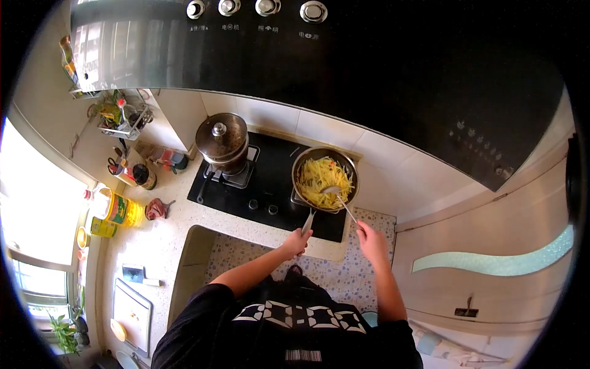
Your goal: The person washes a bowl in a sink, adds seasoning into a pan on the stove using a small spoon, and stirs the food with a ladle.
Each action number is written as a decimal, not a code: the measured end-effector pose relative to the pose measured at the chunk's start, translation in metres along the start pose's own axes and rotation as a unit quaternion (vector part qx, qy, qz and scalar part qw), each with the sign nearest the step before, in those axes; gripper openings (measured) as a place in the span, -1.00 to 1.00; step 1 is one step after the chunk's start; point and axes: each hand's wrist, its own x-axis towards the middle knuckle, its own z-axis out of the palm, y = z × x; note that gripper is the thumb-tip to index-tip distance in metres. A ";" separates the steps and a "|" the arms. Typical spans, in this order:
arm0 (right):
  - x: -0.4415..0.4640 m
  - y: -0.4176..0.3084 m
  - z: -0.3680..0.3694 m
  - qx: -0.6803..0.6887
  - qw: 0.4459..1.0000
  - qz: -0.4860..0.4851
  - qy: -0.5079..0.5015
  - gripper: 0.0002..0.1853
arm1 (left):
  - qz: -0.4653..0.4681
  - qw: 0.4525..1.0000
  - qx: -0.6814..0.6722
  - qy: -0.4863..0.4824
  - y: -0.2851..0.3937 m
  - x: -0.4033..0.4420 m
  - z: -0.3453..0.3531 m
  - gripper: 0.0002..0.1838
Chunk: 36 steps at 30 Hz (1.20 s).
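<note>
My left hand [296,243] is closed around the handle of a frying pan [296,166] on the right burner. Yellow shredded food, which looks like potato strips with a few red bits, fills the pan [322,175]. In my right hand [372,241] is the thin handle of a metal spatula [332,190], its head down among the shreds. A lidded pot [222,144] stands on the left burner, its lid on.
A black range hood [369,74] hangs over the black gas stove [264,200]. On the left counter are an oil bottle [126,209], a dark jar [144,176], a small bowl of meat [158,209] and a cutting board [132,313]. A wire rack [129,126] hangs on the wall.
</note>
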 end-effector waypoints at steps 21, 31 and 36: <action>0.069 -0.029 0.090 -0.016 0.998 0.009 0.052 -0.72 | 0.035 0.998 0.038 0.028 -0.009 0.009 0.002 -0.46; -0.012 -0.003 -0.037 0.097 0.993 0.015 -0.061 -0.70 | 0.007 1.000 0.001 0.010 -0.002 0.004 0.002 -0.46; 0.010 0.006 0.028 0.057 0.998 0.003 -0.014 -0.67 | -0.002 1.000 0.028 0.001 0.012 -0.009 0.002 -0.44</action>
